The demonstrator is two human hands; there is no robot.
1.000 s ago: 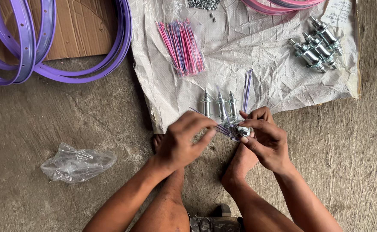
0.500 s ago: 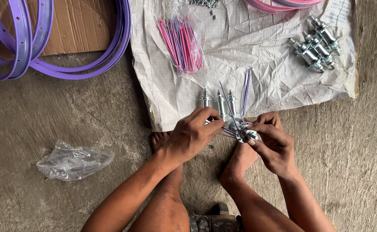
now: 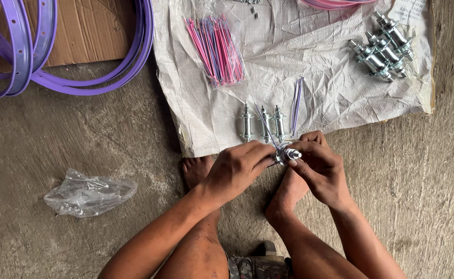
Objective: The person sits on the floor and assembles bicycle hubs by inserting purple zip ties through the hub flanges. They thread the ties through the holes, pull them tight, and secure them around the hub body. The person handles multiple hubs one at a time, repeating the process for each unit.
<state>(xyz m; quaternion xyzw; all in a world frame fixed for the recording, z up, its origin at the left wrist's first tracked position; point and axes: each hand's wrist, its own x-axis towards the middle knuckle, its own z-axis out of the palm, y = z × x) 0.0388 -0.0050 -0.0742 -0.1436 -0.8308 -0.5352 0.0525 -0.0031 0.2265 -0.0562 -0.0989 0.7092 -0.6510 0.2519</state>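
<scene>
Concrete floor (image 3: 82,150): bare grey ground under everything we list.

White woven sheet (image 3: 330,103): spread flat on the floor ahead of us, creased.

Purple wheel rims (image 3: 25,62): stacked at upper left, partly on a piece of cardboard (image 3: 90,31).

Our left hand (image 3: 237,170): closed, fingertips pinched on a purple spoke (image 3: 266,126) at the metal hub (image 3: 288,154).

Our right hand (image 3: 320,168): curled around the hub, gripping it at the sheet's near edge, above our bare feet (image 3: 289,191).

Crumpled clear plastic bag (image 3: 87,194): on the floor, well apart to the left.

Pink and purple spokes (image 3: 217,49): bundled in a clear wrapper on the sheet.

Silver hubs, cluster (image 3: 384,49): sheet's upper right.

Three silver hubs (image 3: 262,123): in a row, just beyond our hands.

Loose purple spokes (image 3: 296,101): beside that row.
</scene>
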